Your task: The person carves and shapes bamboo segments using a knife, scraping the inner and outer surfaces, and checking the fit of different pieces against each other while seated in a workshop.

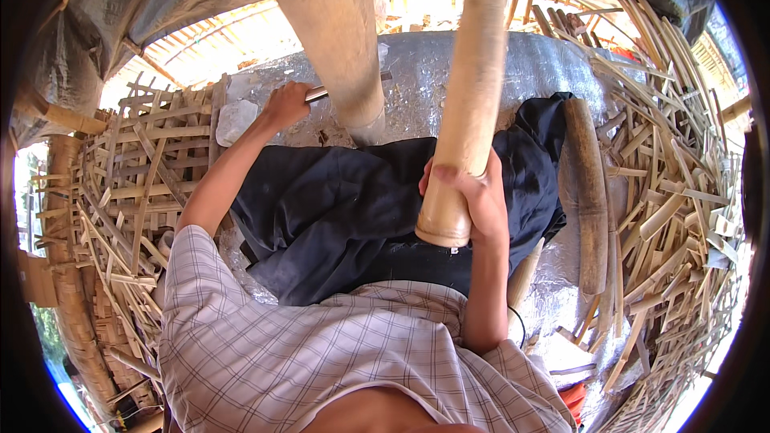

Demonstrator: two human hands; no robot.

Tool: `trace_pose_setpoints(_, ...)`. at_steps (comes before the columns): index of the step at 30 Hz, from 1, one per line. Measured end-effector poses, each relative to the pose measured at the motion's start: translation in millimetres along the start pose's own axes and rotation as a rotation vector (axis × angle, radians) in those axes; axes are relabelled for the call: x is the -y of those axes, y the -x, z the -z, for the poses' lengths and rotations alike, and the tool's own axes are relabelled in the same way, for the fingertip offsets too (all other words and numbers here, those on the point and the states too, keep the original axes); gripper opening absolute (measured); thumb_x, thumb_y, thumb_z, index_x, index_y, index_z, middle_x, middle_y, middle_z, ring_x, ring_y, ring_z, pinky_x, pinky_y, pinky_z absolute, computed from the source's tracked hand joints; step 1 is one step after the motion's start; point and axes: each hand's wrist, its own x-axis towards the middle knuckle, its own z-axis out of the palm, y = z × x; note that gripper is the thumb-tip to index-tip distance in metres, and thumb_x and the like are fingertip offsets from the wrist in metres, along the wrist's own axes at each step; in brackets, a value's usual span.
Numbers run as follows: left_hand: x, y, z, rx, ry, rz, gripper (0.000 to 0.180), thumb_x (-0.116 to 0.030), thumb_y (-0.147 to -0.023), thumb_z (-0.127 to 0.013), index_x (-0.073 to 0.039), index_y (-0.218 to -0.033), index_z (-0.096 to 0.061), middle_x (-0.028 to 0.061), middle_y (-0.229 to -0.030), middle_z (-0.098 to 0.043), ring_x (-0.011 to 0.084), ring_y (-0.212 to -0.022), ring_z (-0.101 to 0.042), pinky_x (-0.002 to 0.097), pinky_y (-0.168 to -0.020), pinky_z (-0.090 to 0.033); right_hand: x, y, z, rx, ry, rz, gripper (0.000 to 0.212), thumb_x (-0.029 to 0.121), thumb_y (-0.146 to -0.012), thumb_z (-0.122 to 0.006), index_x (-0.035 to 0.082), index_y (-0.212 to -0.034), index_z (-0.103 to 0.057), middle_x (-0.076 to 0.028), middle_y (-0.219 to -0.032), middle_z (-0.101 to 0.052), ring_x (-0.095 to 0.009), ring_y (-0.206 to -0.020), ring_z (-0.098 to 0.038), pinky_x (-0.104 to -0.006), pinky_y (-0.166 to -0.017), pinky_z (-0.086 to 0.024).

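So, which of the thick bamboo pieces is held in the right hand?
The smooth, pale tan, round bamboo pole, gripped near its lower end by the right hand; that hand touches neither the wide tan bamboo piece nor the weathered brown bamboo length.

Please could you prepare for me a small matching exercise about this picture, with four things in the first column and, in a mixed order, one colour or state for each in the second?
Column one
1. Left hand
2. Right hand
3. Shirt
4. Cloth over the person's lap

Column two
A. Black
B. Gripping a thick bamboo pole near its end
C. Pale, with dark check lines
D. Holding a tool with a shiny metal part

Right pairs
1-D, 2-B, 3-C, 4-A
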Motion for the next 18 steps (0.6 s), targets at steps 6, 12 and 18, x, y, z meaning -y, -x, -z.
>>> trace_pose_setpoints(6, 16, -13, 14, 0.048, -0.09, -0.003, 0.046, -0.008, -0.079, -0.06, -0.011, -0.123, -0.072, 0.025, -0.107, -0.072, 0.0419, -0.108, -0.068, 0.0542, -0.095, -0.054, -49, 7, -44, 0.121, 0.159, 0.013, 0.046, 0.0, -0.075, -0.074, -0.008, -0.114, -0.052, -0.015, -0.085, -0.066, -0.024, -0.067, -0.071, -0.0373, -0.061, -0.06)
trace_pose_setpoints(12, 42, 17, 24, -0.064, -0.076, 0.02, 0.043, -0.009, -0.078, -0.062, -0.007, -0.12, -0.072, 0.0271, -0.11, -0.07, 0.0447, -0.106, -0.068, 0.0553, -0.093, -0.054, -32, 9, -29, 0.192, 0.086, -0.223, 0.055, 0.007, -0.071, -0.078, -0.007, -0.118, -0.054, -0.016, -0.082, -0.066, -0.027, -0.065, -0.071, -0.0386, -0.059, -0.06)
trace_pose_setpoints(18, 36, 20, 27, 0.014, -0.079, 0.069, 0.046, -0.011, -0.08, -0.062, -0.007, -0.125, -0.07, 0.0269, -0.115, -0.068, 0.0436, -0.105, -0.068, 0.0549, -0.092, -0.054, -28, 4, -35, -0.193, 0.122, 0.125, 0.031, 0.001, -0.08, -0.069, -0.009, -0.107, -0.055, -0.015, -0.081, -0.067, -0.026, -0.065, -0.071, -0.0372, -0.06, -0.06)
